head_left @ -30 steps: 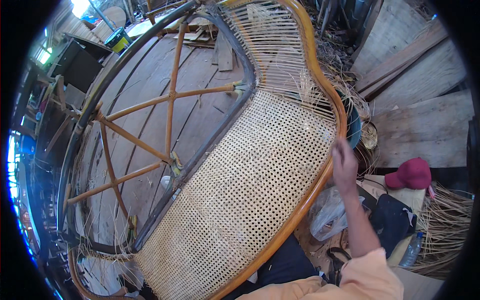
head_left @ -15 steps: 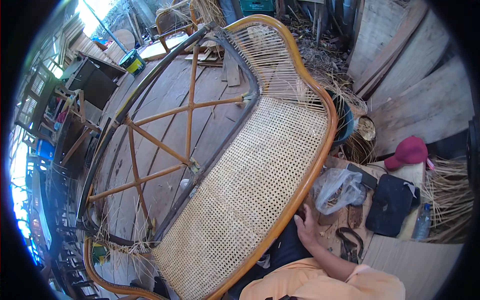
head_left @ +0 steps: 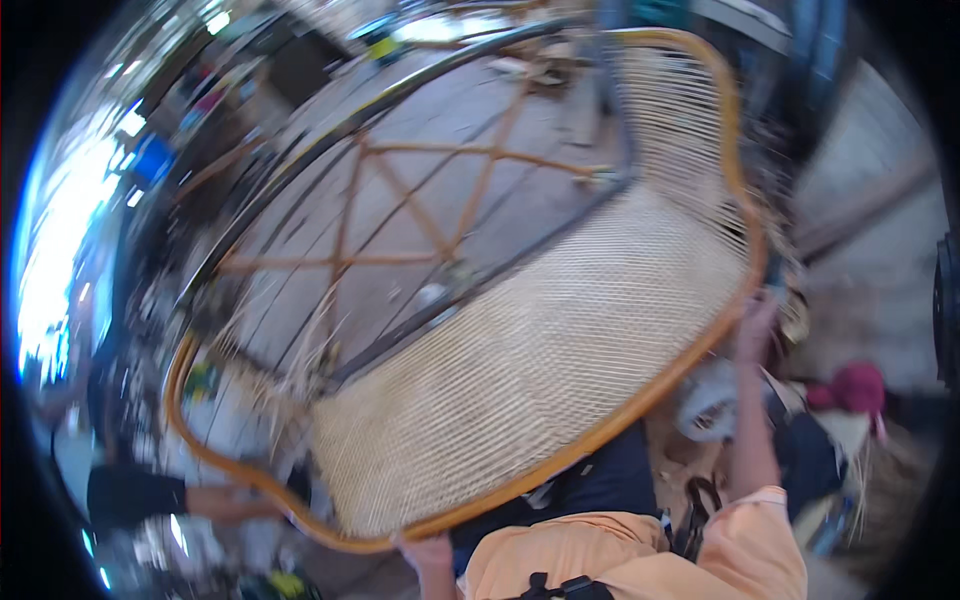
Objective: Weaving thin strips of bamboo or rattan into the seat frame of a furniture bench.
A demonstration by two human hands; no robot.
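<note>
A large rattan bench frame [head_left: 598, 437] with a glossy orange-brown curved rail lies tilted across my lap. Its woven cane panel [head_left: 530, 340] fills the near side, and cane strands [head_left: 680, 110] run across the narrower end at the far right. My right hand [head_left: 758, 320] is closed around the outer rail at the right. At the bottom, my left hand [head_left: 427, 550] grips the near-left rail, only partly in sight. Motion blur softens both hands. Crossed rattan poles [head_left: 440, 235] span the open part beyond the cane, and loose strands [head_left: 290, 400] hang at the left end.
By my right side are a clear plastic bag [head_left: 708, 408], a dark red cap [head_left: 858, 387] and a dark flat item [head_left: 805, 455]. Wooden boards [head_left: 870, 220] lean at the right. Another person's bare leg [head_left: 230, 503] seems to show at the lower left.
My right hand has moved up and along the rail to the right. My left hand has come into view on the near rail. The bench has turned and shifted right in view.
</note>
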